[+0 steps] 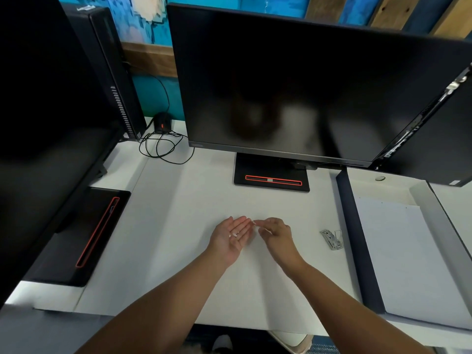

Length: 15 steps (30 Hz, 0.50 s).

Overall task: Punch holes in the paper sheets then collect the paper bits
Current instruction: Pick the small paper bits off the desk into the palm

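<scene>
My left hand [231, 237] is held palm up over the white desk, fingers apart, with a few small white paper bits [233, 235] lying in the palm. My right hand [274, 232] hovers just right of it, its thumb and forefinger pinched together near the left fingertips; whether a bit is pinched there is too small to tell. A small metal hole punch [332, 239] lies on the desk to the right of my right hand. White paper sheets [403, 251] with punched holes along their top edge lie inside a shallow box at the right.
A black monitor [293, 85] on its stand [272, 177] rises behind my hands. A second monitor and its base [84, 236] fill the left side, with a cable coil [163, 146] behind. The dark box wall [357, 238] borders the punch.
</scene>
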### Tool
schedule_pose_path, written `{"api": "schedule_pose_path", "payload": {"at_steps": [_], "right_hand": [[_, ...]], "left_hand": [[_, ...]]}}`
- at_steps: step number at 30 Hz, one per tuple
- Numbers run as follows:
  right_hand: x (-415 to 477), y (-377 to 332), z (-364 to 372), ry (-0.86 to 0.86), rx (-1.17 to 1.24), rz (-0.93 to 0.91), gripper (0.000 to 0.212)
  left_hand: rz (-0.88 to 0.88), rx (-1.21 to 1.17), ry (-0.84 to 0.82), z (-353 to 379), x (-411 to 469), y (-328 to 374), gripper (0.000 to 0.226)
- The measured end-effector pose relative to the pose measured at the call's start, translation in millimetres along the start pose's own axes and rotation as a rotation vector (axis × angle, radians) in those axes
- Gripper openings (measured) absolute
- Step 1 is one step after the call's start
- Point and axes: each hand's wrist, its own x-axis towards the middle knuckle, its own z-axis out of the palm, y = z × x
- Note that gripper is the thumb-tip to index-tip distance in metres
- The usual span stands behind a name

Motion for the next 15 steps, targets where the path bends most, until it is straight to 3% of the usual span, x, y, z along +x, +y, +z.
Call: {"api": "schedule_pose_path", "payload": {"at_steps": [15], "right_hand": [[-2.0, -26.9, 11.2, 0.200, -0.200, -0.131, 0.010]], "left_hand": [[-0.026, 0.036, -0.023, 8.8, -7.5, 0.8, 0.039]]}}
